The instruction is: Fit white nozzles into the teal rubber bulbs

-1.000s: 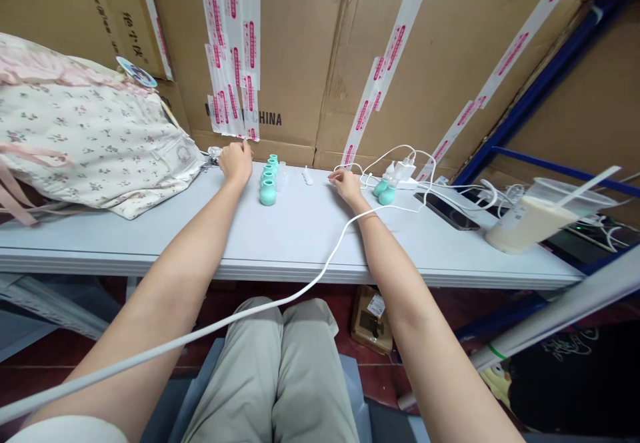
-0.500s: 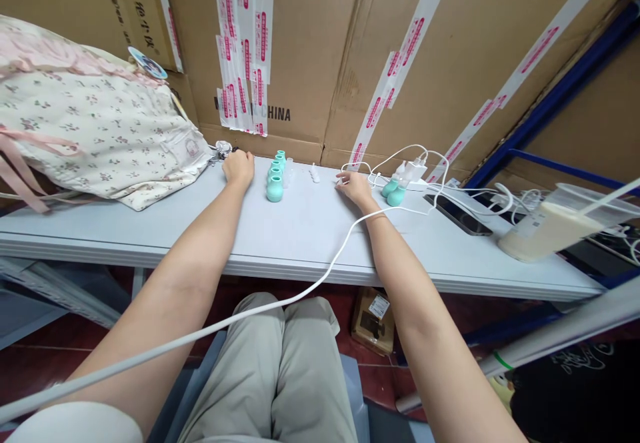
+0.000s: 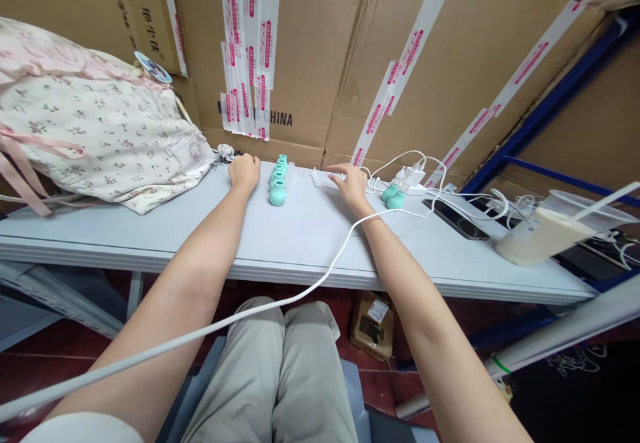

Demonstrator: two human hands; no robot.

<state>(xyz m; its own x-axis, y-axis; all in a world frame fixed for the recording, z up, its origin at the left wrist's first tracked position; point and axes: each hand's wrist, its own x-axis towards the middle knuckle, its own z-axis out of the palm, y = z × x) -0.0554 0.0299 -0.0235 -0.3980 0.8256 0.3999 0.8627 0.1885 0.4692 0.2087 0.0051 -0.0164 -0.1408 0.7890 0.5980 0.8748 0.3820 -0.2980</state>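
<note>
My left hand (image 3: 245, 171) rests on the tabletop with its fingers curled closed; whatever they may hold is hidden. To its right, several teal bulb-shaped pieces (image 3: 277, 193) with open tops stand in a row running away from me. Small clear pieces (image 3: 291, 175) are beside that row. My right hand (image 3: 352, 184) is open near the back of the table, thumb and fingers apart, close to a small white piece (image 3: 316, 177). Right of that hand are more teal bulbs (image 3: 395, 199), with clear tips on them.
The grey table (image 3: 320, 243) backs onto taped cardboard (image 3: 310, 49). A floral bag (image 3: 110, 129) fills the left side. A white cable (image 3: 300, 294) crosses over my lap and right wrist. A charger (image 3: 414, 175), a phone (image 3: 457, 219) and a plastic cup (image 3: 547, 229) stand at right.
My right hand has spread its fingers and reached left towards the small white piece. My left hand stays closed in about the same place. The view has shifted slightly.
</note>
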